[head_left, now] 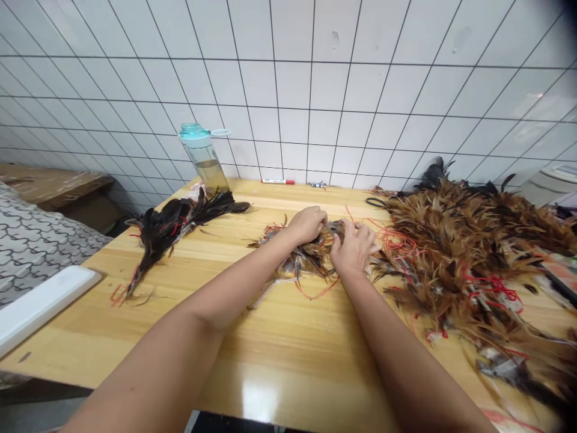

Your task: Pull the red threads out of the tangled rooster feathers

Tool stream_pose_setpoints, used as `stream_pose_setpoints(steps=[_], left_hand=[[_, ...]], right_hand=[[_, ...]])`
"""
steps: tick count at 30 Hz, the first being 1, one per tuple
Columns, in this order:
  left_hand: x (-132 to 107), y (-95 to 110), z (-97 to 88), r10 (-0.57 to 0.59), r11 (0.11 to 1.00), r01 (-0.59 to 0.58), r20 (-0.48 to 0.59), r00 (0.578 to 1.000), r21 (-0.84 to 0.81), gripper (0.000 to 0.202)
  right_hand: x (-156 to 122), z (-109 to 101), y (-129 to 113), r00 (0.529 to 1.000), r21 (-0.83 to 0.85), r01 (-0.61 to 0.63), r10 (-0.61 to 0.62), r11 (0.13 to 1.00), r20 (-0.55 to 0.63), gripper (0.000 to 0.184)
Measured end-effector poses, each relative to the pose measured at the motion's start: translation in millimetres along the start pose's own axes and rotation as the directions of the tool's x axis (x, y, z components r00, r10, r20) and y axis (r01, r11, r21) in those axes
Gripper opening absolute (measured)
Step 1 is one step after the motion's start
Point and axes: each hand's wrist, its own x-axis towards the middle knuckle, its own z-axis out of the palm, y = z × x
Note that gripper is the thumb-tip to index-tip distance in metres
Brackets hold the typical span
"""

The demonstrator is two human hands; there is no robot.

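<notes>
Brown and grey feathers [311,260] lie in a small bunch at the middle of the wooden table, with red string [315,296] trailing from it. My left hand [309,224] is closed over the top of this bunch, its fingertips curled down into the feathers. Just to its right, my right hand [354,245] rests on the same bunch with fingers bent around its right end. Parts of the feathers are hidden under both hands. A tangle of orange-red string [399,240] lies right of my right hand.
A large heap of brown feathers [460,234] covers the table's right side. Black feathers [166,225] lie at left, near a water bottle [207,159]. A red-and-white marker [277,181] sits by the tiled wall [288,84]. A white long object [49,307] crosses the left edge.
</notes>
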Motion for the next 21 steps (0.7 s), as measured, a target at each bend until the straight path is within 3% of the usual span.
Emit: stream_pose_setpoints(steps=[4, 8, 12, 21], left_hand=[[-27.0, 5.1, -16.4, 0.167, 0.979, -0.157, -0.076, 0.983, 0.129, 0.018], [-50.9, 7.3, -25.2, 0.179, 0.979, -0.170, -0.073, 0.981, 0.111, 0.014], [-58.7, 5.0, -27.8, 0.121, 0.988, -0.128, -0.090, 0.989, -0.081, 0.011], [-54.2, -0.9, -25.5, 0.015, 0.891, -0.038, -0.054, 0.998, -0.452, 0.009]], right_hand=[[-3.6, 0.5, -2.1, 0.984, -0.031, 0.177, -0.177, 0.984, -0.018, 0.038], [-8.1, -0.1, -6.4, 0.930, -0.060, 0.363, -0.358, 0.930, 0.083, 0.023], [-9.2, 3.2, -10.6, 0.926, -0.116, 0.351, -0.326, 0.929, 0.191, 0.022], [-4.4, 2.6, -8.3, 0.902, -0.192, 0.395, -0.340, 0.898, 0.267, 0.020]])
